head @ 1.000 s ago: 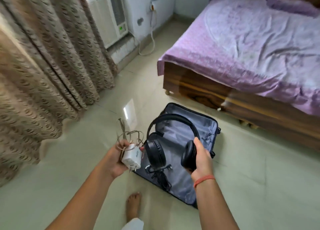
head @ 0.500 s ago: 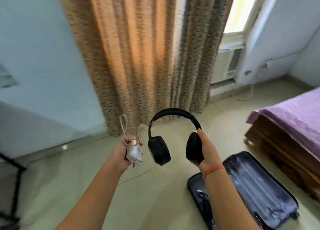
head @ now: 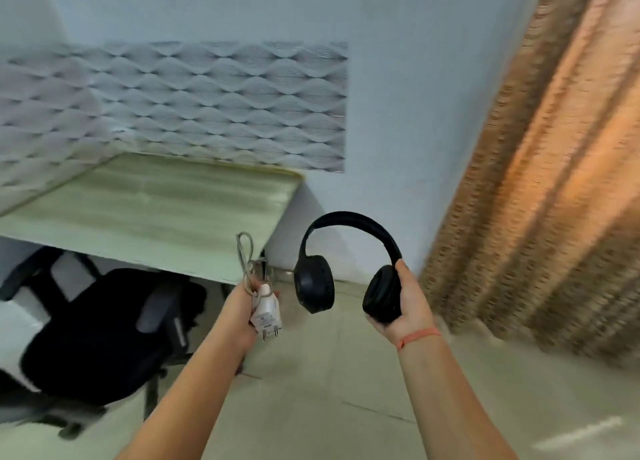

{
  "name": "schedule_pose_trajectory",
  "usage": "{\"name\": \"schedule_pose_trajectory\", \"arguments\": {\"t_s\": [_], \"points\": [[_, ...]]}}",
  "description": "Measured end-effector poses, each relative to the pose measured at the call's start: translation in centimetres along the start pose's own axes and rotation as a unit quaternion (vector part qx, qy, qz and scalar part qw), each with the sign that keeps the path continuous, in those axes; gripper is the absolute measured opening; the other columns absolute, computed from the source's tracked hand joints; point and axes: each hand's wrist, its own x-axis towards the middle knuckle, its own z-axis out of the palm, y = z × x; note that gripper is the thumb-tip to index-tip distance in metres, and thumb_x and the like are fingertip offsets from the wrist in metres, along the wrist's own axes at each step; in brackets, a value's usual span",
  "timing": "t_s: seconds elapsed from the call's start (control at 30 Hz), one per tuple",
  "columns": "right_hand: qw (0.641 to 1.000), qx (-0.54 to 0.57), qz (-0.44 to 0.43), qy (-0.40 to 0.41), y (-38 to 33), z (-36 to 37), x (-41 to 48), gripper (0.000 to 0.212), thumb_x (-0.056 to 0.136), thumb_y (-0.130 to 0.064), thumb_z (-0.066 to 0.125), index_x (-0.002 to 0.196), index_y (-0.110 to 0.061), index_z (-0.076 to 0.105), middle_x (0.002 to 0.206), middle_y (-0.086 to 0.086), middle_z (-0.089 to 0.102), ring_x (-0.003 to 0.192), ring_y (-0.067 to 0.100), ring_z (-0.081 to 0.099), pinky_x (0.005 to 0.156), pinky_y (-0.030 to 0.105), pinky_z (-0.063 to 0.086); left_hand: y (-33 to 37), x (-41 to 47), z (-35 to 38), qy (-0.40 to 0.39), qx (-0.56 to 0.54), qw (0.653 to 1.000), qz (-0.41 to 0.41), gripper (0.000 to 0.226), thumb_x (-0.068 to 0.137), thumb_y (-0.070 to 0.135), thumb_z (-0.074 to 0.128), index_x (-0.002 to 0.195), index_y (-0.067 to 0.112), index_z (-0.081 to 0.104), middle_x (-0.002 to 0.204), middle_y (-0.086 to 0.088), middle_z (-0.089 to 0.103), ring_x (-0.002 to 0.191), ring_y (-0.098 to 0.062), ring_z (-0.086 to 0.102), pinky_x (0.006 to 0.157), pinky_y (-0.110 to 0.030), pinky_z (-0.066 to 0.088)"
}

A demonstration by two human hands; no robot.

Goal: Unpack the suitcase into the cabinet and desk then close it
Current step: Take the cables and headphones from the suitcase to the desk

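Black office chair with padded seat and grey-topped armrests (head: 104,328), lower left, base legs on the floor. Pale beige tiled floor (head: 346,407): glossy, thin dark joints, one bright streak of reflected light at lower right. Brown-and-tan patterned fabric curtain (head: 554,182) hangs in folds down the right side to the floor (glows orange where light comes through; motion-blurred). Grey wave-patterned rectangular wall panel (head: 194,102) on plain pale blue wall (head: 398,113), upper left.

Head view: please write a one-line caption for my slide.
Left hand holds a white charger, right hand holds black headphones, facing the desk.
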Motion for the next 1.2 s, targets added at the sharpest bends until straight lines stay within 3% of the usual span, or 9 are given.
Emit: {"name": "schedule_pose_trajectory", "arguments": {"t_s": [0.23,0.33,0.47,0.6,0.73,0.87,0.93,1.07,1.2], "points": [[0.996,-0.090,0.003,0.011,8.4,15.7,5.9,0.034,0.080,-0.049,0.069,0.093,-0.019,0.060,0.091,0.005,0.060,0.085,0.023,0.058,0.084,0.043,0.050,9.3,6.9,-11.2,0.091,-0.029,0.994,0.043,0.029,0.100,0.012,0.034,0.074,0.009,0.045,0.073,-0.009,0.051,0.063,-0.020,0.050,0.062,-0.029,0.043],[0.994,-0.110,-0.007,0.023,11.2,20.7,10.0,0.039,0.075,-0.047,0.074,0.096,-0.017,0.061,0.092,0.006,0.061,0.081,0.023,0.059,0.075,0.040,0.053,11.4,10.3,-14.0,0.104,-0.070,0.992,0.010,0.042,0.103,0.015,0.029,0.064,0.004,0.042,0.071,-0.013,0.047,0.062,-0.023,0.043,0.074,-0.034,0.043],[0.997,-0.078,-0.015,0.025,13.9,27.4,17.6,0.059,0.065,-0.044,0.081,0.112,-0.016,0.060,0.103,0.006,0.066,0.088,0.025,0.065,0.076,0.040,0.054,14.5,17.1,-17.1,0.093,-0.074,0.993,-0.010,0.038,0.096,0.023,0.038,0.064,0.006,0.052,0.064,-0.011,0.052,0.059,-0.024,0.047,0.060,-0.033,0.041],[0.997,-0.060,-0.012,0.049,16.3,34.9,26.4,0.062,0.068,-0.042,0.079,0.118,-0.015,0.055,0.106,0.007,0.064,0.083,0.024,0.062,0.074,0.038,0.054,18.4,26.2,-19.7,0.126,-0.026,0.992,-0.018,0.031,0.097,0.024,0.040,0.073,0.009,0.052,0.067,-0.010,0.054,0.060,-0.023,0.048,0.062,-0.033,0.041],[0.989,-0.097,-0.005,0.114,17.0,41.0,33.9,0.058,0.070,-0.050,0.074,0.110,-0.019,0.044,0.116,0.007,0.057,0.102,0.028,0.058,0.092,0.048,0.050,22.5,33.7,-21.1,0.155,0.074,0.983,-0.060,0.031,0.097,0.024,0.042,0.074,0.009,0.055,0.070,-0.011,0.054,0.057,-0.023,0.048,0.051,-0.026,0.042],[0.976,-0.185,-0.014,0.115,16.8,46.5,40.0,0.075,0.073,-0.061,0.065,0.131,-0.018,0.044,0.130,0.005,0.052,0.115,0.030,0.052,0.101,0.050,0.044,26.9,40.3,-21.5,0.160,0.166,0.971,-0.069,0.023,0.091,0.016,0.043,0.074,0.008,0.055,0.069,-0.011,0.052,0.051,-0.023,0.050,0.042,-0.021,0.042],[0.944,-0.320,0.007,0.081,16.8,47.9,42.1,0.093,0.064,-0.071,0.059,0.140,-0.023,0.034,0.140,0.010,0.042,0.124,0.033,0.044,0.106,0.049,0.038,28.2,42.8,-21.4,0.150,0.171,0.971,-0.074,0.020,0.090,0.015,0.043,0.075,0.008,0.054,0.064,-0.010,0.048,0.043,-0.021,0.046,0.040,-0.020,0.042],[0.776,-0.625,-0.086,0.024,16.9,47.6,42.9,0.091,0.076,-0.051,0.069,0.148,-0.024,0.021,0.152,0.014,0.015,0.136,0.037,0.029,0.112,0.043,0.029,29.2,46.9,-21.2,0.145,0.174,0.970,-0.088,0.024,0.090,0.016,0.043,0.070,0.009,0.054,0.064,-0.008,0.048,0.045,-0.021,0.044,0.038,-0.018,0.041],[0.775,-0.601,-0.190,-0.044,16.0,48.7,44.0,0.080,0.086,-0.025,0.068,0.150,-0.029,0.021,0.145,0.012,0.021,0.125,0.030,0.044,0.106,0.031,0.032,30.1,50.5,-20.2,0.115,0.172,0.973,-0.097,0.022,0.089,0.014,0.043,0.070,0.007,0.051,0.060,-0.009,0.043,0.031,-0.017,0.039,0.036,-0.015,0.035]]}}
